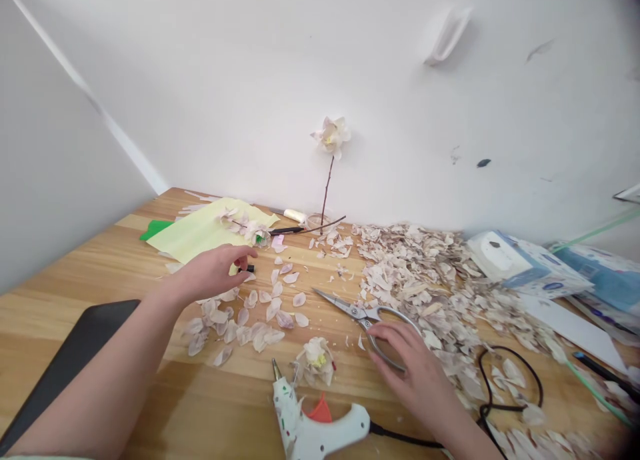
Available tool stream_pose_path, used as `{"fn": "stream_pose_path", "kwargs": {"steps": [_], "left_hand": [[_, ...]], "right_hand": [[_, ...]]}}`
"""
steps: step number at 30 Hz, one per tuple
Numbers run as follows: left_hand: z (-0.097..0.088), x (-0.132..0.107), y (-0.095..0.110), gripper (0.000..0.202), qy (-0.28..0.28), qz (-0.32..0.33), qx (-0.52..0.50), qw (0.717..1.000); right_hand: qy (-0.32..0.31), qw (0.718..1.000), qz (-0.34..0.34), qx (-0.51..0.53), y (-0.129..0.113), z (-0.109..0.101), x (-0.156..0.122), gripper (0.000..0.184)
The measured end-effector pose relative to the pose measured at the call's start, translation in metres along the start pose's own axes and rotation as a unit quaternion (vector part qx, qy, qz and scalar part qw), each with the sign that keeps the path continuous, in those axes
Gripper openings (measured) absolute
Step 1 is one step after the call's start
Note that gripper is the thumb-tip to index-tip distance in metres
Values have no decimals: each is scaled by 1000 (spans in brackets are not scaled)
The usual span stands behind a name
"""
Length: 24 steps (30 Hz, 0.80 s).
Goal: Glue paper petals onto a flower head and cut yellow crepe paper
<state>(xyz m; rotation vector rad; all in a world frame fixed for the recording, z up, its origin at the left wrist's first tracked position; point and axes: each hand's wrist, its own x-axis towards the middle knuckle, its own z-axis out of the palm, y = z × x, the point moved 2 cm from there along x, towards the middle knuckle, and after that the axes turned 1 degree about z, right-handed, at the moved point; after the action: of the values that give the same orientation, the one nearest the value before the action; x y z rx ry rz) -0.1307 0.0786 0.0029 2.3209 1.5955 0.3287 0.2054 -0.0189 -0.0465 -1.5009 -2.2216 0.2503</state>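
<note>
My left hand (213,271) reaches forward over the wooden table (100,267), fingers curled in a pinch on a small dark object at its tips, just above a scatter of pale petals (250,317). My right hand (413,367) lies on the handle loops of metal scissors (357,311), fingers bent over them. A small finished paper flower (315,360) lies between the hands. A white hot glue gun (313,423) rests at the near edge, nozzle pointing away.
A large heap of petal scraps (425,280) covers the right side. A flower on a stem (330,140) stands against the wall. Yellow paper (200,230), tissue boxes (520,263), a black cable (505,380) and a dark flat object (70,360) lie around.
</note>
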Motion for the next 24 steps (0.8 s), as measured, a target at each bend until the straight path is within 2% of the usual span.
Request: {"fn": "stream_pose_path", "kwargs": {"steps": [1,3,5,9,13,16,18,20,24], "left_hand": [[2,0,-1,33,-11,4,0,1000],[5,1,-2,31,-29,15,-2,999],[8,2,-4,35,-41,22,-3,999],[12,5,-6,43,-52,29,5,998],[19,8,-4,45,-62,41,14,997],[25,12,-2,46,-61,55,23,996],[29,14,-3,46,-58,64,30,996],[32,16,-5,45,-53,65,39,996],[33,20,-8,37,-38,58,55,996]], "right_hand": [[-48,999,-16,13,-12,-3,-2,15],[-146,987,-56,29,-36,-8,-7,31],[-189,977,-90,31,-57,-8,-12,47],[-170,972,-162,-20,-75,12,-17,39],[-153,965,-209,-51,-70,39,-20,32],[-147,962,-224,-57,-65,48,-21,31],[-148,963,-219,-41,-64,43,-20,25],[-154,970,-189,4,-65,30,-17,22],[-166,974,-40,150,-65,-5,-16,35]]}}
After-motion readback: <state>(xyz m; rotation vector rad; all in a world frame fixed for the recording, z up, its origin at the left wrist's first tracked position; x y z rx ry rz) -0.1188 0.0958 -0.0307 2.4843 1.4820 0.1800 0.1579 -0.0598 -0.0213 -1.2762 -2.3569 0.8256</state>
